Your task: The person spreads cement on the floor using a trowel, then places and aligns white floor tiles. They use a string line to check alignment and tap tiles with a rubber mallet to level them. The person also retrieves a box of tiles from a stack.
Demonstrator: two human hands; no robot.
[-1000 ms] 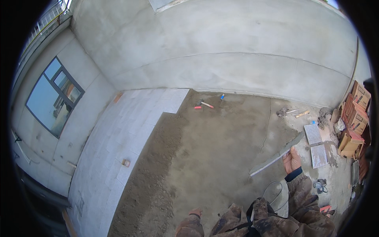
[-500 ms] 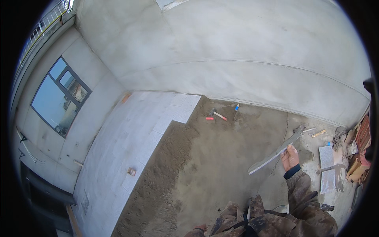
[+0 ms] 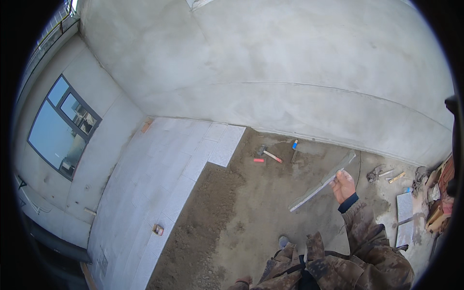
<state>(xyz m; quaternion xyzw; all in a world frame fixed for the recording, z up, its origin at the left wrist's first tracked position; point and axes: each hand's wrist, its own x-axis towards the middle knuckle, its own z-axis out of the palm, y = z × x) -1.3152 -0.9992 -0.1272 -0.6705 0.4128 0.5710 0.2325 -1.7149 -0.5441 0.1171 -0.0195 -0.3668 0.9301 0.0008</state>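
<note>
My right hand [image 3: 343, 186] grips a grey paving tile [image 3: 316, 189] by its edge, fingers closed round it. The tile is held in the air over the rough mortar bed [image 3: 261, 208]. It shows nearly edge-on as a long narrow strip, slanting from lower left to upper right. At the lower edge, only a small part of my left hand [image 3: 245, 280] shows beside my camouflage jacket; its fingers are hidden. Beyond the tile lie a hammer [image 3: 272, 156] with a red-ended handle, a small red block [image 3: 258, 160] and a blue-handled trowel [image 3: 295, 144].
Laid pale tiles [image 3: 159, 179] cover the left side, with a small box [image 3: 158, 229] on them. A concrete wall [image 3: 290, 106] runs along the back. At right are a leaning tile [image 3: 405, 217], a yellow-handled tool [image 3: 397, 177] and stacked cartons [image 3: 437, 212].
My right hand has moved slightly left with the tile, which is tilted more steeply. The view has shifted, and a shoe has come into sight below.
</note>
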